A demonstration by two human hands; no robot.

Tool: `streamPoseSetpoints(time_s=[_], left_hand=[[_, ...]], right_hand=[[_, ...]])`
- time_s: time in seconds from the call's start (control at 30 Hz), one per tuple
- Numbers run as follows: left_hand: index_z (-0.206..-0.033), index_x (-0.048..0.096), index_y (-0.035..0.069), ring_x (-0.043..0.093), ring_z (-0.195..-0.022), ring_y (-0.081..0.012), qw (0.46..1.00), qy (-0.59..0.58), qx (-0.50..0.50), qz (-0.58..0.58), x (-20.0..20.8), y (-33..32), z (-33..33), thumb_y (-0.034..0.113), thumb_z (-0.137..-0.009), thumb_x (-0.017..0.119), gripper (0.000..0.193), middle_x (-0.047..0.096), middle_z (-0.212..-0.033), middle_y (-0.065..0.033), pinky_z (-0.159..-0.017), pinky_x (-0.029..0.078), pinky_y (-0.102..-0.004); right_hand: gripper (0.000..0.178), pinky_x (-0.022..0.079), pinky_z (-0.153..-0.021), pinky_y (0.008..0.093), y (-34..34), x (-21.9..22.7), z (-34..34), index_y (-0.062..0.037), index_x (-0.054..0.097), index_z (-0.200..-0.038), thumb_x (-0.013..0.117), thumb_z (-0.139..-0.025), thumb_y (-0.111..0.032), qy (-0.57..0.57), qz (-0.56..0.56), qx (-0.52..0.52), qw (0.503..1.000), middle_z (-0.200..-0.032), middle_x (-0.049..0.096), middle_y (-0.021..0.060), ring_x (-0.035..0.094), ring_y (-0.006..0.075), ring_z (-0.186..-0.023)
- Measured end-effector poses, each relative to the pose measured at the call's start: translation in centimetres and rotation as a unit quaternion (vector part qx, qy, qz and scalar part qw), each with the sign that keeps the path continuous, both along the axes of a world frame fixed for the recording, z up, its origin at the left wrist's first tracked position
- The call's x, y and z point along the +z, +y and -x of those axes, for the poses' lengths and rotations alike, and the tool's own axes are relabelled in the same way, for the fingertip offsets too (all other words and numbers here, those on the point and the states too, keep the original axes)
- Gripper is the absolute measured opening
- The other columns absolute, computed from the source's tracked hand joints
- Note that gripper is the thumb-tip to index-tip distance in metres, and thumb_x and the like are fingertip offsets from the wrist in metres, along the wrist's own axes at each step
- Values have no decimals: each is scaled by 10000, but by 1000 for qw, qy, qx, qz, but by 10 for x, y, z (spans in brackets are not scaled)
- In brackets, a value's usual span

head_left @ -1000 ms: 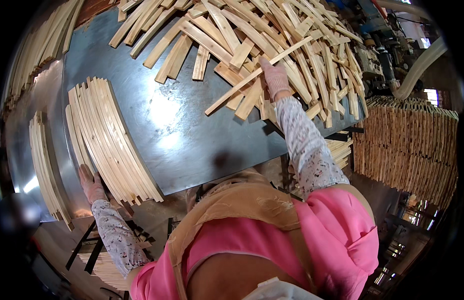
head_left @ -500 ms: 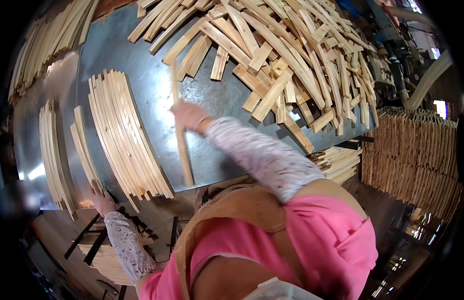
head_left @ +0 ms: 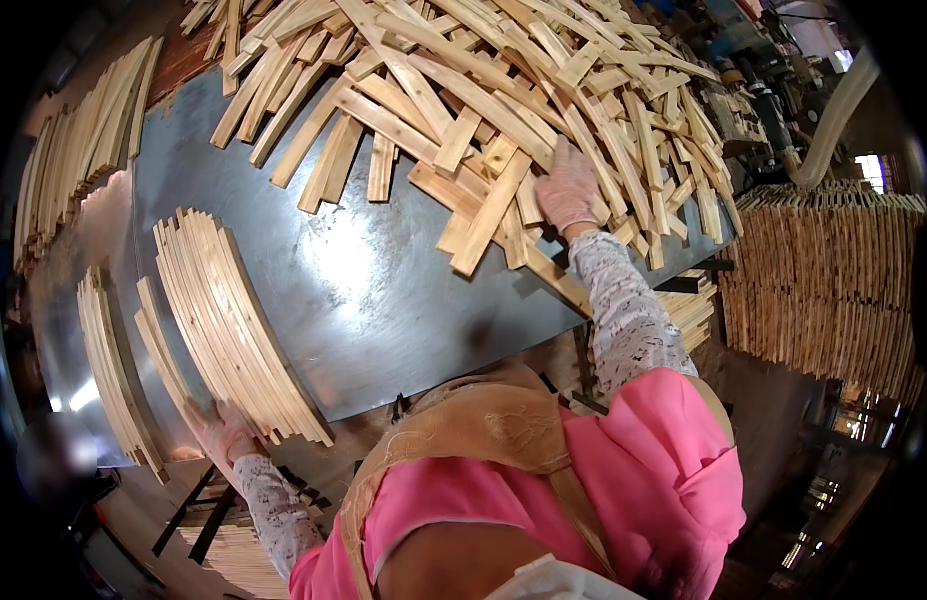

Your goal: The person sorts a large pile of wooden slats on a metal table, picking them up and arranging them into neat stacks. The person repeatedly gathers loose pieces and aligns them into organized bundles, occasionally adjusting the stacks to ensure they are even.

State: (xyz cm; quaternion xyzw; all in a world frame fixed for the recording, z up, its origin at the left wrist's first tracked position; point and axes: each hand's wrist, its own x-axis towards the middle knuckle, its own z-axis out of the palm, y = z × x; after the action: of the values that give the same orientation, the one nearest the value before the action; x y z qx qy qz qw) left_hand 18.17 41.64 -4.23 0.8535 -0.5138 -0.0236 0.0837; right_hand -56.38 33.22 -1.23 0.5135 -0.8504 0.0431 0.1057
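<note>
head view: a wide row of pale wooden strips (head_left: 238, 330), laid edge to edge and slightly curved, lies on a grey metal counter (head_left: 383, 325); everything else is placed from that wide row. just to its left, across a narrow gap, stands a short set of strips (head_left: 160, 340). farther left of it, well apart, is a slim row of strips (head_left: 118, 380). a big loose heap of strips (head_left: 473, 110), crossing at many angles, spreads to the right of the wide row and beyond it, with bare shiny metal between the two.

the left hand (head_left: 221, 435) is at the near end of the wide row, by the near end of the short set. its grip is partly spread, thumb and fingers apart; i cannot tell whether it has hold of any strip. the right hand (head_left: 566, 187) is well to the right of the wide row, at the near right part of the heap, on top of strips. its grip is bent loosely over the wood, and i cannot tell whether it closes on a piece.

beyond the wide row, to the left, is another batch of strips (head_left: 88, 145). far to its right, past the counter, rises a tall brown stack (head_left: 823, 285), with a pale hose (head_left: 838, 125) above it.
</note>
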Motion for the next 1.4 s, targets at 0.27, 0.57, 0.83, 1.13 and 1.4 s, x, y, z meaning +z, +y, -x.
streamPoseSetpoints(time_s=[0.27, 0.57, 0.83, 1.13, 1.4], left_hand=[[-1552, 511, -30, 617, -1349, -390, 940, 297, -138, 96, 20, -64, 217, 165, -994, 712, 625, 608, -1476, -269, -1141, 511, -450], [-1665, 279, -20, 571, -1369, -326, 628, 753, -198, -11, 27, -58, 452, 322, -921, 773, 957, 562, -1498, -245, -1189, 431, -406], [-1604, 421, 24, 667, -1195, -269, 465, 880, 3, 92, 8, -81, 317, 31, -970, 555, 648, 662, -1328, -139, -1054, 577, -420], [-1189, 614, 58, 610, -718, -144, 393, 885, 118, 219, 43, -105, 134, 437, -1056, 659, 404, 603, -943, -77, -646, 591, -329], [-1491, 568, 44, 614, -738, -174, 338, 921, 113, 157, 74, -110, 51, 437, -1061, 682, 594, 640, -1044, -100, -621, 574, -321]], right_hand=[[583, 558, -1007, 477, -10, 13, 66, -73, 564, -1470, 710, -941, -270, -44, -199, 83, 975, -1266, 719, 208, 693, 395, -1174], [172, 602, -797, 495, -75, 111, -99, -167, 749, -1011, 664, -957, -306, -91, -206, 442, 868, -937, 771, 157, 739, 394, -862], [257, 628, -643, 352, -89, 25, -245, -13, 679, -1089, 550, -1082, -235, -674, -104, 156, 714, -863, 754, 105, 785, 205, -762], [568, 564, -899, 491, -52, 20, -367, 35, 539, -1409, 613, -990, -342, -468, -156, 253, 832, -1060, 748, 284, 720, 459, -1017], [754, 586, -897, 530, 53, -36, -495, -41, 443, -1580, 523, -1046, -568, -305, -410, 364, 778, -1124, 751, 307, 755, 437, -971]])
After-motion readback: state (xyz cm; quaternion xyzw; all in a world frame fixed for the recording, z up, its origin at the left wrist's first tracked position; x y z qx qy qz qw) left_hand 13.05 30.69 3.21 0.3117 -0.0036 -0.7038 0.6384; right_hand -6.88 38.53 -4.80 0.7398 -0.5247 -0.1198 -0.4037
